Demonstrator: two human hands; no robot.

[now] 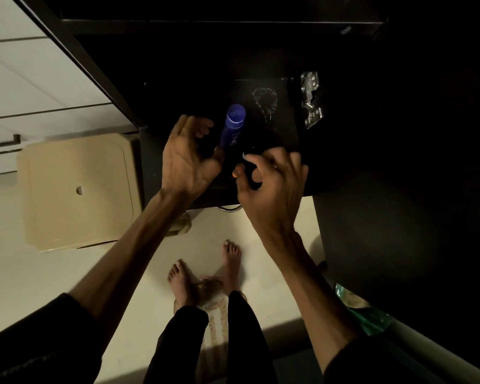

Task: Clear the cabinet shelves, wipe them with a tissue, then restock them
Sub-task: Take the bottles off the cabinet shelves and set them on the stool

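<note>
The blue spray can (232, 126) stands or leans at the front of the dark cabinet shelf (286, 139), its base by the thumb of the left hand (187, 156); that hand's grip is wide, palm turned to the can, thumb touching or nearly touching it, fingers spread behind and not closed round it. Just to the can's other side, the right hand (272, 184) has its fingers curled, a narrow grip that seems to pinch a small dark object (251, 162), though the gloom hides what it is. Beyond both grips, deeper on the shelf, lies a beaded chain (265, 102), and farther off to the right a shiny metal hinge (311, 101). Whether the can is coming out or going back cannot be told; either way the left grip should close low round the can's body before lifting, keeping it upright and clear of the chain. Below the grips are the pale floor (261, 231), bare feet (205, 270) and a beige lidded bin (75, 189) to the left.
</note>
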